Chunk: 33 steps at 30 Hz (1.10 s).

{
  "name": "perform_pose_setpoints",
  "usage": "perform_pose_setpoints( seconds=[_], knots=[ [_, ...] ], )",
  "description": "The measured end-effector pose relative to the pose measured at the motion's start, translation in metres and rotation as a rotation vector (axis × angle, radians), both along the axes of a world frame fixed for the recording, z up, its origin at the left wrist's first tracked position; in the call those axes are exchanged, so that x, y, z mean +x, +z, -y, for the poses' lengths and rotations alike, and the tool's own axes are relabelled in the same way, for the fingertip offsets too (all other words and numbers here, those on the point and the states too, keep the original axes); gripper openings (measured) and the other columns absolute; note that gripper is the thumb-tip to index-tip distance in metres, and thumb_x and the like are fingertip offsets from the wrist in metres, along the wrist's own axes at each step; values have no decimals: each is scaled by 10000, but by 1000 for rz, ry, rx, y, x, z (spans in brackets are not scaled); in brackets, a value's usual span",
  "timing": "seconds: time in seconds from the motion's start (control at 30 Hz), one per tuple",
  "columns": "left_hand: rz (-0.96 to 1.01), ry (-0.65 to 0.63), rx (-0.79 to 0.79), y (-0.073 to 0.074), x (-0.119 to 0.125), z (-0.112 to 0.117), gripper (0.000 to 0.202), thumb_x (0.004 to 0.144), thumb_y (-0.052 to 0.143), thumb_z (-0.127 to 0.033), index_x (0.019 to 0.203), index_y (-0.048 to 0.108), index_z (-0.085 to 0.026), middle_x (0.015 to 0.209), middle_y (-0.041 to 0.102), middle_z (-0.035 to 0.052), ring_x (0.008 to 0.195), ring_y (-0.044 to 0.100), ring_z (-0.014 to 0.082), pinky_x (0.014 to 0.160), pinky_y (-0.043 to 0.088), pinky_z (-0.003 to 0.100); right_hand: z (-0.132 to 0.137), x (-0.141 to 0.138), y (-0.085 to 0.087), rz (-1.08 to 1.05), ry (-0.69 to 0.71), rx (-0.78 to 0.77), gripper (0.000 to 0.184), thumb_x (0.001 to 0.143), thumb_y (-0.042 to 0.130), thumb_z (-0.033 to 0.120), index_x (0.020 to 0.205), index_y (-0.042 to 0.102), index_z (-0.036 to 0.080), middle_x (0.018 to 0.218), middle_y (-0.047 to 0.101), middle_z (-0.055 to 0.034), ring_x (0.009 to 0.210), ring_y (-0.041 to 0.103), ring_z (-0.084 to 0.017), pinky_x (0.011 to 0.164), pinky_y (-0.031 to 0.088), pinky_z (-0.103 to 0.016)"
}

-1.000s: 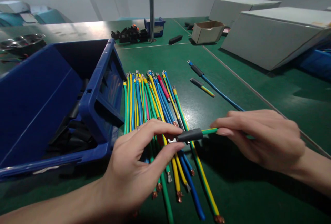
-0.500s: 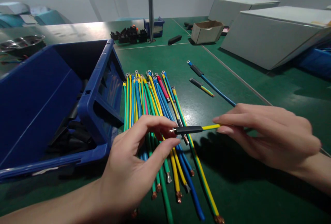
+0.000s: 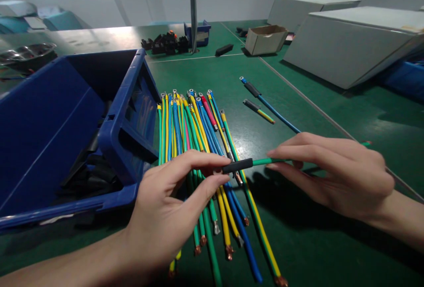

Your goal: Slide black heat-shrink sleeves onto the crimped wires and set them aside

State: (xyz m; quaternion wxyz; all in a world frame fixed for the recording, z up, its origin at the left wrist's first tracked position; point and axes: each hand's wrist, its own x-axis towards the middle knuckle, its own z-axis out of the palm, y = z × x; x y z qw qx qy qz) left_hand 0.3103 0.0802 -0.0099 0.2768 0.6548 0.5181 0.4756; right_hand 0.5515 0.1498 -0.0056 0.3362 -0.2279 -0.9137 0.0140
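Note:
A short cable (image 3: 261,161), green on the side that shows, spans the gap between my two hands above the table. A black sleeve (image 3: 237,165) covers its left end, and a bit of metal terminal shows between my left fingers. My left hand (image 3: 182,194) pinches that sleeved end with thumb and forefinger. My right hand (image 3: 331,170) grips the green part in a pinch, and its tail sticks out behind the knuckles. Under my left hand lies a row of cables (image 3: 198,128) in yellow, green, blue and red, several with ring terminals at the far end and bare copper at the near end.
A large blue bin (image 3: 122,145) with black pieces inside stands at left. Beyond my right hand lie a blue sleeved cable (image 3: 278,115) and a short sleeved cable (image 3: 258,111). Farther back are a cardboard box (image 3: 266,42), black parts (image 3: 165,44), a pole (image 3: 193,13) and grey-white cases (image 3: 351,44).
The cable has turned, showing green where yellow showed before. My left finger and thumb have closed in on its sleeved end. My right hand has shifted slightly left.

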Motion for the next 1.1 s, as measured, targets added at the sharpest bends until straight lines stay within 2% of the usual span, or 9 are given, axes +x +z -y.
perform_pose_setpoints(
  seconds=[0.2,0.43,0.6,0.73,0.83,0.93,1.1],
  knots=[
    [11,45,-39,4,1,-1,156,810,745,-154,903,752,-279,837,775,-103,744,722,41,732,556,66,2,1,0,13,-21,-3,115,894,652,136,995,643,189,798,713,-19,648,658,-105,551,476,-216],
    [20,22,-28,4,2,-2,126,776,767,-159,872,750,-240,835,777,-50,748,736,92,718,592,130,3,-2,2,-17,2,-20,145,867,670,109,979,661,200,803,722,-17,665,676,-106,576,505,-199],
    [-16,46,-20,4,2,-1,114,753,785,-149,817,749,-235,761,765,-51,647,716,101,653,599,161,6,0,-1,-9,-16,93,173,827,706,84,962,678,188,782,716,-27,660,668,-112,553,490,-207],
    [-14,40,52,2,2,0,97,770,766,-143,814,737,-224,763,762,-29,660,720,129,617,607,203,5,1,-1,5,4,77,200,827,708,91,999,665,184,813,714,-41,693,664,-125,581,494,-224],
    [-9,65,121,-1,1,1,95,773,765,-140,817,726,-216,749,753,-15,668,718,144,611,609,229,3,1,1,37,-9,53,137,876,672,139,1004,653,181,781,699,-33,647,638,-119,558,464,-236],
    [1,32,159,-3,0,1,137,766,768,-111,829,707,-216,731,740,-26,670,710,127,606,589,207,3,0,-1,54,4,17,48,915,614,160,950,646,167,693,649,-21,569,586,-118,531,427,-255],
    [14,-47,169,-4,0,3,210,771,731,-41,870,697,-223,759,742,-17,728,714,136,660,594,237,-1,2,-5,67,62,3,72,941,561,160,931,632,150,646,582,-11,537,520,-114,501,377,-258]
  ],
)
